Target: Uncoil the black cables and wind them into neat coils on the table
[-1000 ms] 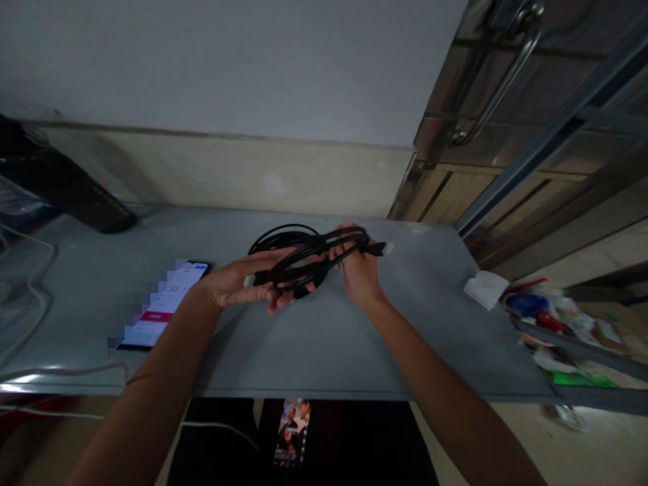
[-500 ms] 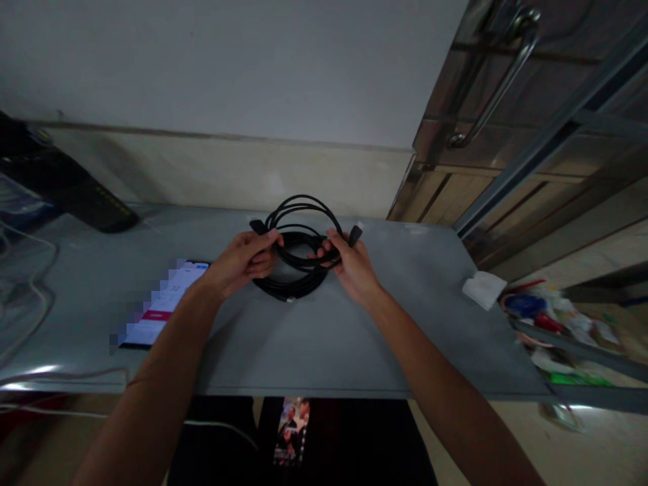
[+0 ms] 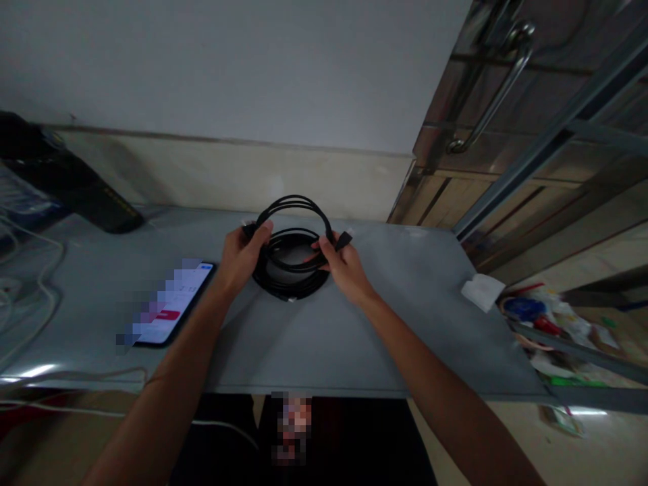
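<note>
While a black coil [image 3: 291, 291] rests on the bench [image 3: 304, 351] toward its far edge, left hand [image 3: 241, 256] and right hand [image 3: 348, 266], fingers closed, pinch a looped cable [image 3: 294, 198] above.

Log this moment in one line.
left hand: gripping coiled black cable | right hand: gripping same cable | tabletop: second black coil | smartphone: screen lit, left of coils
</note>
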The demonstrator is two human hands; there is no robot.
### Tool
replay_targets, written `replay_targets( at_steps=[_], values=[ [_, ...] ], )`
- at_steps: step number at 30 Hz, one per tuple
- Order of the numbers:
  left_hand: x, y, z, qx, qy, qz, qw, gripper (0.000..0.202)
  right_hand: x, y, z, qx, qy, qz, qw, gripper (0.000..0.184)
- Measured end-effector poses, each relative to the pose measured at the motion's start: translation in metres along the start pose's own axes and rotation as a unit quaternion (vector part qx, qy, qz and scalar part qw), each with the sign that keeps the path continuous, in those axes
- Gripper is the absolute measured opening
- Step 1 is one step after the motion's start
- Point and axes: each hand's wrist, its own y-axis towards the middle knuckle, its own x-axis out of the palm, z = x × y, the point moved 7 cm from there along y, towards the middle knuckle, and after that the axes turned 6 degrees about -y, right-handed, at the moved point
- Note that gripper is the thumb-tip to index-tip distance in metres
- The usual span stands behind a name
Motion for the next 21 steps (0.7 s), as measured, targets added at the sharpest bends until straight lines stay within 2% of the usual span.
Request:
replay_targets(
  at_steps=[4, 7, 11, 15, 18, 21],
  values=[
    [0.004, -0.004, 0.006, 0.003, 0.034, -0.018, 0.999, 0.052, -0.002, -0.001, -0.008, -0.03, -0.007, 0.019, 0.999, 0.063],
    [0.005, -0.005, 0.004, -0.02, 0.025, -0.015, 0.999, 0.059, -0.005, -0.002, -0.008, -0.02, 0.024, 0.039, 0.999, 0.068],
    [0.0, -0.001, -0.004, -0.031, 0.004, 0.009, 0.999, 0.07, -0.003, -0.003, -0.005, 0.007, 0.036, 0.022, 0.999, 0.073],
    [-0.002, 0.002, -0.01, -0.038, 0.023, 0.007, 0.999, 0.07, -0.002, -0.004, -0.003, -0.008, 0.009, 0.008, 1.0, 0.069],
    [0.001, 0.001, -0.011, -0.041, 0.015, 0.002, 0.999, 0.064, -0.004, -0.004, -0.006, -0.062, -0.114, 0.011, 0.991, 0.055],
    [0.002, 0.003, -0.017, -0.05, 0.007, 0.0, 0.999, 0.06, -0.005, -0.005, -0.012, -0.148, -0.299, 0.026, 0.942, 0.048]
  ],
)
